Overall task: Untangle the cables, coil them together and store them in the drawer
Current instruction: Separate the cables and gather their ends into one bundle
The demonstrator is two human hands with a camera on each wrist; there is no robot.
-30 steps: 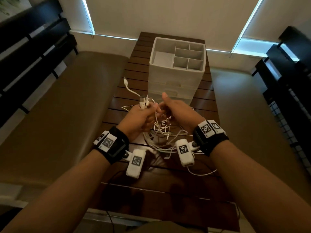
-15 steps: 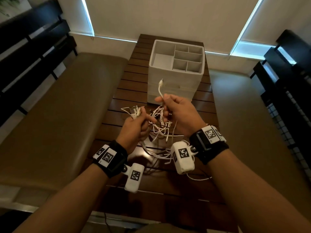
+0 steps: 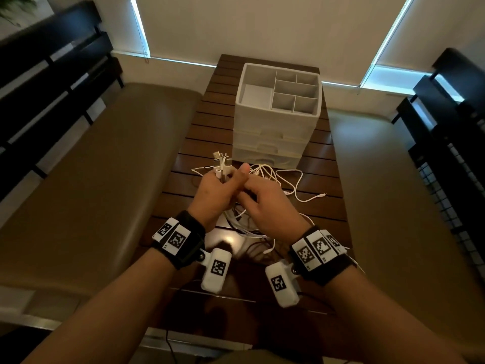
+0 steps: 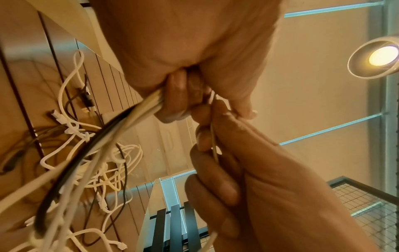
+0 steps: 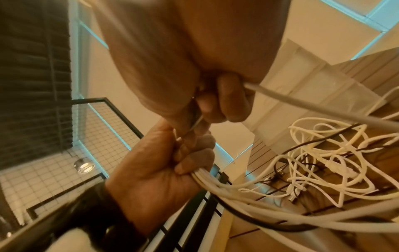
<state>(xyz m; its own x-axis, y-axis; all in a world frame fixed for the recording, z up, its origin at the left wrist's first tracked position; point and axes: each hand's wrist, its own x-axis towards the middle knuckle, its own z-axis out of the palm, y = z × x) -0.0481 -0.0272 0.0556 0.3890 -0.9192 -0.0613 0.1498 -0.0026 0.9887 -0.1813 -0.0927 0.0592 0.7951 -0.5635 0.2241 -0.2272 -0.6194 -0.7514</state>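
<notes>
A tangle of white and dark cables (image 3: 265,174) lies on the slatted wooden table (image 3: 322,206), in front of a white drawer unit (image 3: 273,132) whose drawers are closed. My left hand (image 3: 223,179) grips a bunch of cable ends, and their plugs (image 3: 221,161) stick up out of the fist. The left wrist view shows the bundle (image 4: 138,110) running down from that fist (image 4: 179,102). My right hand (image 3: 246,191) sits right against the left with its fingers curled. It holds one white cable (image 5: 302,105) that leads off to the tangle (image 5: 323,162).
The unit's open top tray (image 3: 257,72) has several empty compartments. One loose white cable loop (image 3: 296,185) lies right of my hands. Padded benches (image 3: 99,179) flank the narrow table, with dark slatted backs and a wire mesh panel (image 3: 451,195) beyond.
My right hand, which held one plug upright near the drawers, has dropped back against the left hand. More plugs now stand in the left fist.
</notes>
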